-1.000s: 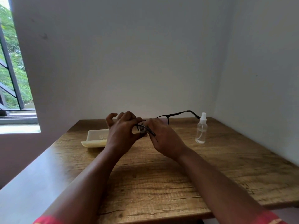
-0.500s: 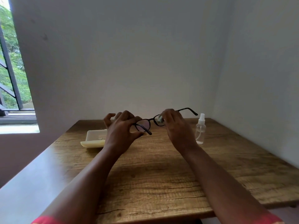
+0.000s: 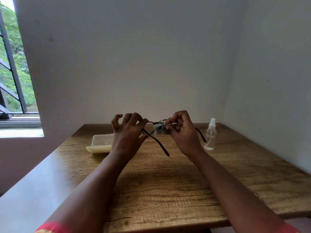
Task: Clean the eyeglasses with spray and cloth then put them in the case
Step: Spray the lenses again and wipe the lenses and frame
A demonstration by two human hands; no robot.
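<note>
Your left hand (image 3: 128, 132) pinches the glasses (image 3: 157, 142) at their left end between thumb and forefinger, with the other fingers curled and lifted clear. Your right hand (image 3: 182, 132) pinches a small pale green cloth (image 3: 159, 128) against the right part of the frame, fingers bent around it. The glasses hang in the air above the middle of the table (image 3: 168, 182), toward its far edge, touching nothing but your hands and the cloth; both temple arms are unfolded and point back toward you, one sloping down between your hands, the other passing behind your right hand. The cream case (image 3: 101, 145) lies open on the table near its far left corner, partly hidden behind your left hand. The clear spray bottle (image 3: 210, 135) stands upright near the far right corner, just beside your right hand.
</note>
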